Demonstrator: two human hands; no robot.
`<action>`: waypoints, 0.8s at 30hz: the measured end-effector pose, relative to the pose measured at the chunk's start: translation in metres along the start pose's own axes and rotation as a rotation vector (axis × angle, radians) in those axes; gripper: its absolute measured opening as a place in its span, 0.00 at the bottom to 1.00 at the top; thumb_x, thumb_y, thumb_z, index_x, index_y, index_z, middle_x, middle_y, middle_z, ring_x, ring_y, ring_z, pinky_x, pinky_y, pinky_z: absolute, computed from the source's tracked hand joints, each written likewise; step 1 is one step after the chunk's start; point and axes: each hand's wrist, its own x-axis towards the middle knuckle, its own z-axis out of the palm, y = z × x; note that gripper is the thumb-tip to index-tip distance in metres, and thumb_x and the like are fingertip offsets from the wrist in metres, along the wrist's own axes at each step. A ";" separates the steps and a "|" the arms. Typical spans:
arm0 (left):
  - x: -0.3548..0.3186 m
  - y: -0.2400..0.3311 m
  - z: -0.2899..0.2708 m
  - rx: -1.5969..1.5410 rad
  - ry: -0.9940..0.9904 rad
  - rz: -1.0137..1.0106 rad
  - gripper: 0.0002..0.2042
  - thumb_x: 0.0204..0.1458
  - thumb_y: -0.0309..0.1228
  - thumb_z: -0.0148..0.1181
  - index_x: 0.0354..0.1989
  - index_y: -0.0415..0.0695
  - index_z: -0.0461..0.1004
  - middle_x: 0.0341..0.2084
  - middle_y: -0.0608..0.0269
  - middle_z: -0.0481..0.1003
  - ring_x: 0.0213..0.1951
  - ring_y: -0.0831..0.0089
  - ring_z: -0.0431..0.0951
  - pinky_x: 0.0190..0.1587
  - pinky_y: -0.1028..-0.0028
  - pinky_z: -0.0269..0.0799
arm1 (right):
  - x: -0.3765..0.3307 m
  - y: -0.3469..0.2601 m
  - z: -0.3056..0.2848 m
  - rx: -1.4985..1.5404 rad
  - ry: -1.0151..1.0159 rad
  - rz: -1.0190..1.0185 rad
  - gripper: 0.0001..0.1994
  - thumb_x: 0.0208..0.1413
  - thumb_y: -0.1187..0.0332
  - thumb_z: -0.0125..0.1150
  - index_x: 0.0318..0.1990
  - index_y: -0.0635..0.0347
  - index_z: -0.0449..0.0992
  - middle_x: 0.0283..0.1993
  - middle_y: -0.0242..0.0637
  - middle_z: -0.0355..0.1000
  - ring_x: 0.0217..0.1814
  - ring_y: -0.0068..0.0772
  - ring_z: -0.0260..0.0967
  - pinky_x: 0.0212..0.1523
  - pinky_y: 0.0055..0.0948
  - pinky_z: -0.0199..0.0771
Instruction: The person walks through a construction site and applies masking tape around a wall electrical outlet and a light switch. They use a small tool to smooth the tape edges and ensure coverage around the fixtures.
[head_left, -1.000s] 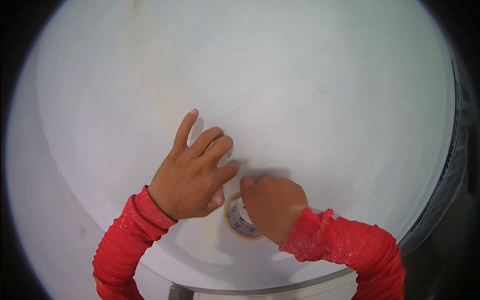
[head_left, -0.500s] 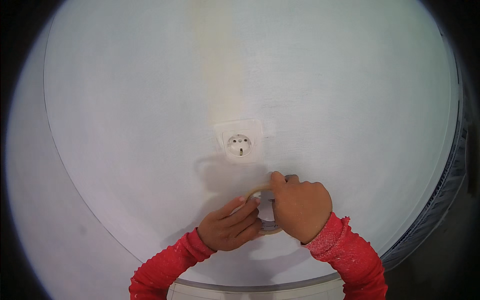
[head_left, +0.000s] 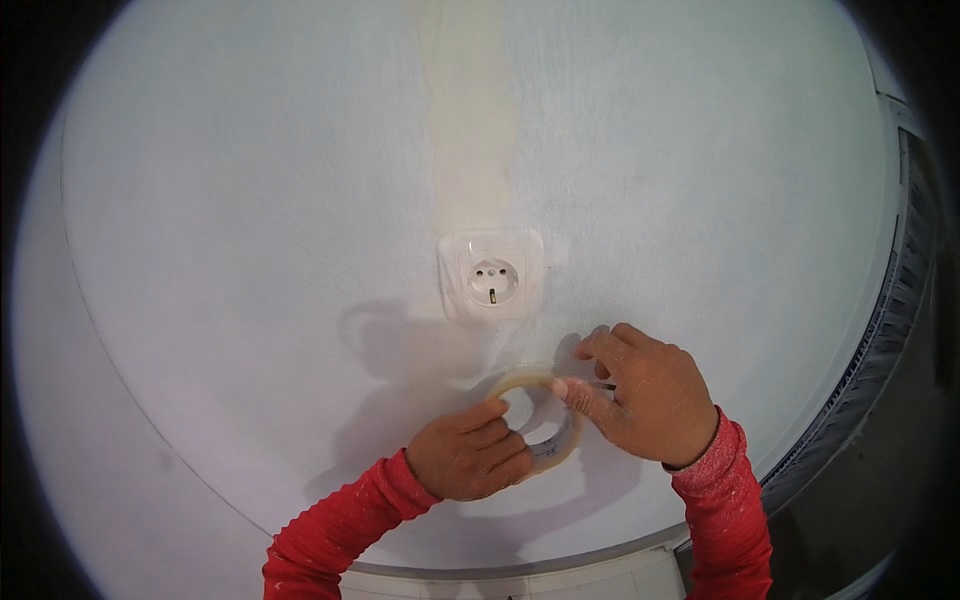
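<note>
A roll of pale yellowish tape (head_left: 522, 379) is held up in front of the wall, with printing on its inner core. My left hand (head_left: 472, 452) grips it from the left, fingers wrapped over its rim. At the roll's upper right edge, my right hand (head_left: 655, 395) touches it with the thumb, while the other fingers are curled above. A thin dark thing shows between that thumb and the fingers, too small to make out. Just above the roll, a white wall socket (head_left: 492, 275) sits in its square frame.
The wall (head_left: 270, 200) is whitish, with a cream vertical band (head_left: 473, 120) above the socket. A pale ledge (head_left: 520, 583) runs along the bottom. At the right there is a dark ridged strip (head_left: 885, 300). Shadows of my hands fall on the wall.
My right hand has moved right and turned, its thumb now at the roll's edge and its fingers lifted off. The roll has tilted in my left hand. The view has shifted slightly.
</note>
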 end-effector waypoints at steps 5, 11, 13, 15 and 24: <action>-0.017 0.007 -0.006 0.104 -0.049 -0.031 0.08 0.48 0.32 0.64 0.23 0.51 0.69 0.22 0.72 0.70 0.28 0.74 0.71 0.52 0.71 0.71 | 0.005 0.028 -0.003 0.014 0.084 0.000 0.14 0.57 0.60 0.65 0.43 0.63 0.77 0.36 0.41 0.75 0.28 0.42 0.76 0.27 0.35 0.75; -0.045 0.026 -0.033 0.328 -0.043 -0.166 0.05 0.46 0.31 0.64 0.27 0.49 0.73 0.21 0.71 0.69 0.28 0.73 0.70 0.52 0.70 0.71 | 0.012 0.019 0.021 -0.033 0.293 -0.114 0.13 0.54 0.66 0.68 0.44 0.60 0.76 0.36 0.37 0.73 0.27 0.34 0.75 0.25 0.29 0.74; -0.047 0.033 -0.035 0.346 -0.148 -0.180 0.05 0.45 0.32 0.64 0.28 0.48 0.74 0.21 0.70 0.68 0.28 0.73 0.70 0.51 0.69 0.71 | 0.013 0.011 0.029 -0.049 0.359 -0.148 0.14 0.53 0.67 0.69 0.45 0.59 0.76 0.36 0.36 0.73 0.27 0.32 0.75 0.24 0.28 0.74; -0.048 0.038 -0.036 0.368 -0.168 -0.195 0.08 0.42 0.33 0.67 0.28 0.48 0.74 0.20 0.71 0.67 0.27 0.72 0.69 0.48 0.70 0.70 | 0.013 0.005 0.033 -0.025 0.421 -0.162 0.16 0.50 0.71 0.71 0.46 0.59 0.76 0.34 0.35 0.72 0.28 0.30 0.74 0.23 0.25 0.73; -0.083 0.052 -0.039 0.474 -0.144 -0.434 0.08 0.42 0.34 0.68 0.28 0.48 0.74 0.20 0.70 0.67 0.25 0.73 0.67 0.44 0.69 0.68 | 0.021 0.004 0.042 -0.078 0.503 -0.346 0.20 0.47 0.71 0.72 0.49 0.52 0.76 0.31 0.30 0.69 0.21 0.22 0.67 0.18 0.21 0.65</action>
